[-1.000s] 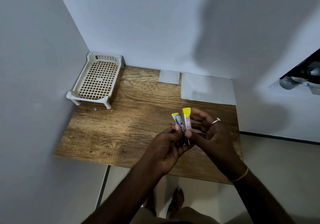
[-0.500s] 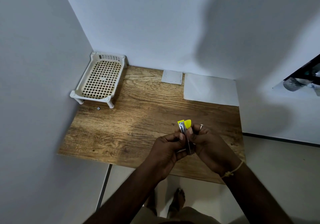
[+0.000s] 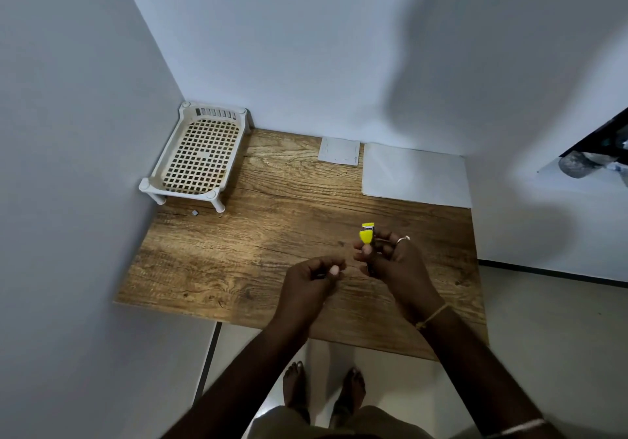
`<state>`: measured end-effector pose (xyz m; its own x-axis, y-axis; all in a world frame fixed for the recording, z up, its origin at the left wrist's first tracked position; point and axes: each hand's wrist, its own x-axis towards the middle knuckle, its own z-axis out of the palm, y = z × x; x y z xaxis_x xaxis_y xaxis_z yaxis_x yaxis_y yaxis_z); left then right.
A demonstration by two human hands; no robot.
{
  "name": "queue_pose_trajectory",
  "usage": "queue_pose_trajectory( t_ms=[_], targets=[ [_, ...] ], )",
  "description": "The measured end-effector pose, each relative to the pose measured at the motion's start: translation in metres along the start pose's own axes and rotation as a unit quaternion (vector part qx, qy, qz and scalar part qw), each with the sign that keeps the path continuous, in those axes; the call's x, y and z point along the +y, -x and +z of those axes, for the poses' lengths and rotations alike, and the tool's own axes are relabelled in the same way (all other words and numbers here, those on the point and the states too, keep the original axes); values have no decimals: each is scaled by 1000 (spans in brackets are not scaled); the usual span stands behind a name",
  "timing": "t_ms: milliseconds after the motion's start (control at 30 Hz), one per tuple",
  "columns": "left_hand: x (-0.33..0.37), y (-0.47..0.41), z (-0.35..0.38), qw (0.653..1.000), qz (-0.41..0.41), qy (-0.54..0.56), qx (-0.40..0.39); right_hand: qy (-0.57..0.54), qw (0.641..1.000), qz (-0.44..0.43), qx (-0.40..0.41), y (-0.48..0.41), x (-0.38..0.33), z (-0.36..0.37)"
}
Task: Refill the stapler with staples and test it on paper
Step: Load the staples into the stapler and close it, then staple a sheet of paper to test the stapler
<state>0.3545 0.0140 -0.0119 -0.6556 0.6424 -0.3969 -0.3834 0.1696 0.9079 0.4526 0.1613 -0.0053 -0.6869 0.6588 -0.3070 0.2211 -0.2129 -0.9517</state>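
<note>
My right hand grips a small yellow stapler above the wooden table, with the stapler's two halves pressed together and its yellow end pointing away from me. My left hand hovers a little to the left of it, apart from the stapler, fingers curled with the thumb against the fingertips; whether they pinch something I cannot tell. A large white sheet of paper lies flat at the table's back right. A smaller stapled paper piece lies just left of it.
A cream plastic rack with a grid top stands in the back left corner against the walls. A tiny grey bit lies in front of the rack. White walls close in on the left and behind. My bare feet show below the table's front edge.
The stapler was open between both hands; now it is closed and only my right hand holds it. My left hand has let go and drawn back to the left.
</note>
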Motion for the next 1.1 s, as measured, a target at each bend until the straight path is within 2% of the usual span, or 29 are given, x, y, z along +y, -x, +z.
queue_pose_trajectory(
  t_ms=[33,100,233,333,467,600,700,833,967,1100],
  targets=[
    [-4,-3,-5,995,39,-85,30,119,992,-39,28,-5,9,0],
    [-14,-9,-16,968,94,-223,69,326,939,-100,46,-16,27,2],
    [-35,-20,-34,901,162,-396,65,491,865,-101,7,-29,60,6],
    [-48,-24,-45,869,175,-459,57,539,835,-107,-1,-31,76,6],
    [-60,-25,-51,856,168,-486,53,577,809,-112,-13,-33,82,6],
    [-65,-28,-53,853,165,-492,49,553,826,-102,-27,-32,80,4],
    [-64,-33,-54,850,163,-500,36,571,815,-87,-47,-33,76,3],
    [-52,-51,-59,838,188,-512,15,565,819,-94,-39,-37,63,1],
    [-24,-91,-61,794,236,-559,-38,605,783,-135,-54,-67,39,-6],
    [11,-153,-56,722,217,-650,-94,679,712,-155,-87,-137,7,-10]
  ],
)
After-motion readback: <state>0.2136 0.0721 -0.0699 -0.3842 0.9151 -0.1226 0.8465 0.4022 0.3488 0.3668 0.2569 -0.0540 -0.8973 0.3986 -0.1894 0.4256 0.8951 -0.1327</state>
